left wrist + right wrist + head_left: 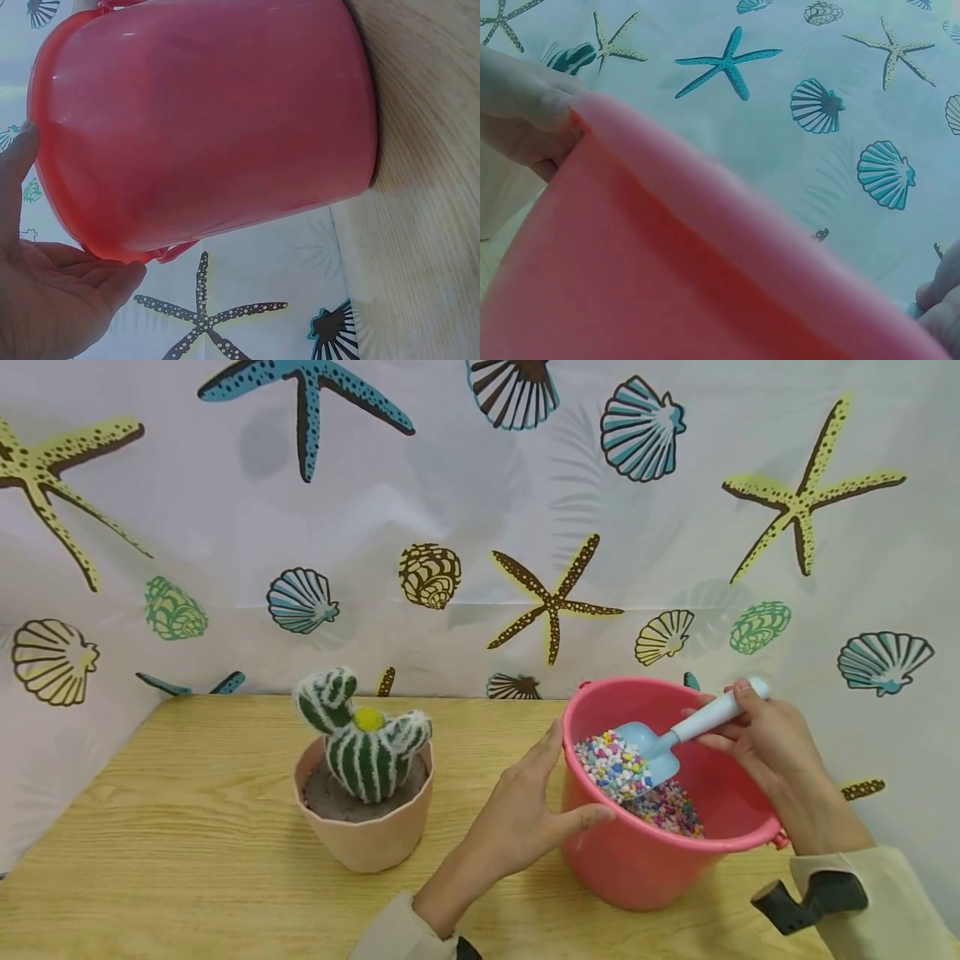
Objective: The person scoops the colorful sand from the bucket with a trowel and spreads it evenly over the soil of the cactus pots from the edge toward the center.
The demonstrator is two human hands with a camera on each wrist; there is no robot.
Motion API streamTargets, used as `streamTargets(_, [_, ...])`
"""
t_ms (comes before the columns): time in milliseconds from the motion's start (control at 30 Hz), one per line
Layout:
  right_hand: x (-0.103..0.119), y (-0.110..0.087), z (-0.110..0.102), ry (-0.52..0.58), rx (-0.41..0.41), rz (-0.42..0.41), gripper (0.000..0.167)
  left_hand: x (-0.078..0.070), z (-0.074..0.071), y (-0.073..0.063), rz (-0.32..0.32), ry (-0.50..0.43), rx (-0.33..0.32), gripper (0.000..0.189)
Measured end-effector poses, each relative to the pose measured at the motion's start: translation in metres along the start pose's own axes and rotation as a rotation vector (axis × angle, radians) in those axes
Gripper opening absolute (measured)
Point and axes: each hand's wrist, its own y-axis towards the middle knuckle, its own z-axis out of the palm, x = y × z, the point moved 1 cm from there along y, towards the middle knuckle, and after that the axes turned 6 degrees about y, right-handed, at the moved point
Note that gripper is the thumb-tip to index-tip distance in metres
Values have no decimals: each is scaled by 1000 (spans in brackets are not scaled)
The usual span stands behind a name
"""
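Observation:
A pink bucket (637, 868) stands at the right, with small multicoloured pebbles (667, 810) inside. My right hand (772, 735) grips the pale handle of a light blue toy shovel (647, 742), thumb on top. The shovel's blade is inside the bucket near its left wall, loaded with pebbles. My left hand (517, 810) holds the bucket's rim on the near left side, thumb and fingers spread apart along it. In the left wrist view the left fingers (112, 277) reach the rim beside a handle lug. The bucket wall (630, 262) covers much of the right wrist view.
A knitted cactus (371, 760) sits in a peach-coloured pot (367, 843) left of the bucket. Both stand on a wood-grain table (187, 827). Behind the table hangs a white cloth (450, 485) printed with shells and starfish.

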Motion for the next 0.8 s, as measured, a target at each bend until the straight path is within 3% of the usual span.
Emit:
streamTargets(267, [-2,2,-2,100,-65,-41,29,1,-1,0,2,10,-2,104])
streamTargets(800, [5,13,-8,99,-79,-23,39,-5,3,7,5,-26,0,105])
